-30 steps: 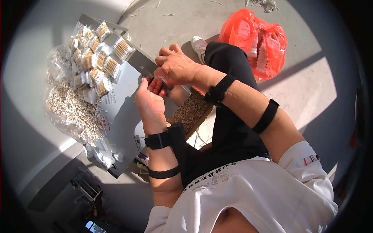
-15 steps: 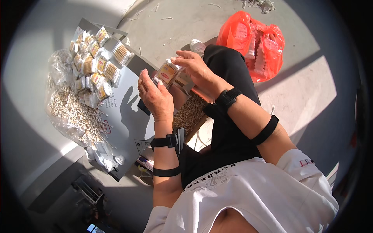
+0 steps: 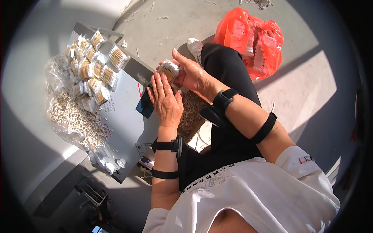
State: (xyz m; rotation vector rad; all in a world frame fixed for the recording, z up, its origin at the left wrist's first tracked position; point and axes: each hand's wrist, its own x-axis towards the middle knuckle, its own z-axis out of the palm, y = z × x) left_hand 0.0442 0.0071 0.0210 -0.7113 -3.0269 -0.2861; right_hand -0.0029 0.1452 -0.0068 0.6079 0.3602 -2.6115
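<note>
My right hand (image 3: 190, 73) grips a small clear packet of cotton swabs (image 3: 169, 70) above my lap. My left hand (image 3: 166, 99) is raised just below it, fingers stretched up and touching the packet's lower edge. Both forearms wear black bands. To the left, a grey board (image 3: 126, 120) carries a heap of filled swab packets (image 3: 91, 72) at its far end. A loose pile of cotton swabs (image 3: 72, 116) lies in clear plastic beside it.
A red plastic bag (image 3: 252, 40) with more packets sits on the concrete floor at the upper right. A woven mat (image 3: 192, 112) lies on my lap. Small white caps and scraps (image 3: 107, 165) rest at the board's near corner. A white shoe (image 3: 194, 46) shows past my knee.
Both hands have lifted from the board edge and turned; the right hand now holds the packet higher, and the left hand has opened flat beneath it.
</note>
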